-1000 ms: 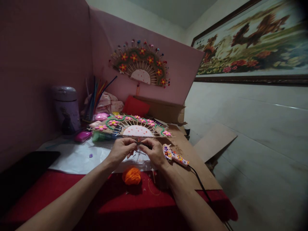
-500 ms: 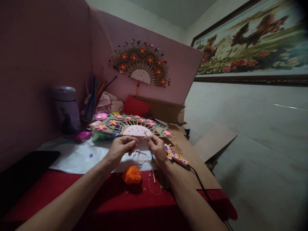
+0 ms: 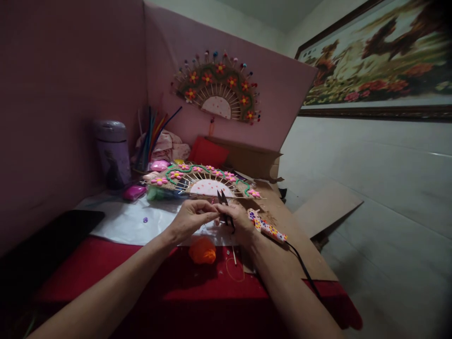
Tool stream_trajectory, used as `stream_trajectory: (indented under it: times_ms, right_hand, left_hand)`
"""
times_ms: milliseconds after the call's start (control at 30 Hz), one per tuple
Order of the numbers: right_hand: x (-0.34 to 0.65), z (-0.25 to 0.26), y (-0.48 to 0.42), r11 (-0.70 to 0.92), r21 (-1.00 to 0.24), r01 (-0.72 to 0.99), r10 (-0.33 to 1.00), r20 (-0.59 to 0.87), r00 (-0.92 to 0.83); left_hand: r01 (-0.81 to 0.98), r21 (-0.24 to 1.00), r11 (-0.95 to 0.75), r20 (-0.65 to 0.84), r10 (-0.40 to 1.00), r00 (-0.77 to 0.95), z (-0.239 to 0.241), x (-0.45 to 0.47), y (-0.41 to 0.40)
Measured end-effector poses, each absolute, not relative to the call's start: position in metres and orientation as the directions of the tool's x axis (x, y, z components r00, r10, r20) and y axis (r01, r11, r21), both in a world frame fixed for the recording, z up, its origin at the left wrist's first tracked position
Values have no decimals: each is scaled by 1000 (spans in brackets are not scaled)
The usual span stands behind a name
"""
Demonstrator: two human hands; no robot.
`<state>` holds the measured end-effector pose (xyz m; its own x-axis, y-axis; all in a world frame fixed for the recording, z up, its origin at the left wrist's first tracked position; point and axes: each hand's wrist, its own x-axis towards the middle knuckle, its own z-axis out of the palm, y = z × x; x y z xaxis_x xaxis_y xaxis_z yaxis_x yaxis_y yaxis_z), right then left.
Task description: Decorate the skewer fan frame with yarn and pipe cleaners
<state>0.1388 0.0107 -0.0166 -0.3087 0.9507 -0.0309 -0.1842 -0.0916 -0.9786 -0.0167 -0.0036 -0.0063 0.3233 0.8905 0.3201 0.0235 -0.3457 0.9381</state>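
Over the red counter, left to right: left grip pinched together, can't tell on what. Yarn nearer camera. Fan behind both grips. Scissors between grips, tips parted, clamped in right grip. Glue gun just right, on cardboard.

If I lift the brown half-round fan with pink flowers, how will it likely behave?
The fan is probably light for its size, as it looks thin. Its pale sticks might snap if squeezed, being slender and exposed. The raised pink flowers could catch if brushed.
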Motion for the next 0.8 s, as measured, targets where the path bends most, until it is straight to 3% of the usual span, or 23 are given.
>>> stream_trajectory:
  times_ms: [100, 233, 300, 433, 533, 800]
  right_hand:
    - [140, -17, 11, -115, -971, -208, 954, -50, -295]
    - [142, -16, 12, -112, -971, -211, 946, -39, -321]
    - [143, -15, 11, -102, -974, -203, 939, -26, -344]
    - [145, -13, 9, -127, -984, -124, 905, -64, -421]
    - [146, -13, 6, -139, -989, -55, 872, -96, -479]
    - [162, -3, 1, -101, -993, 65, 785, -120, -607]
  left_hand:
    - [21, 946, -324, 301, 898, 322, -4, -20, -4]
    - [-91, 967, -239, 244, 968, 60, -6, -25, 4]
    - [-130, 980, -152, 155, 988, 15, -9, -26, 8]
    - [-130, 988, 86, -59, 978, 201, -15, -21, 11]
    - [-178, 966, 188, -109, 919, 380, -18, -15, 13]
    - [-138, 967, 215, -143, 903, 406, -18, -10, 15]
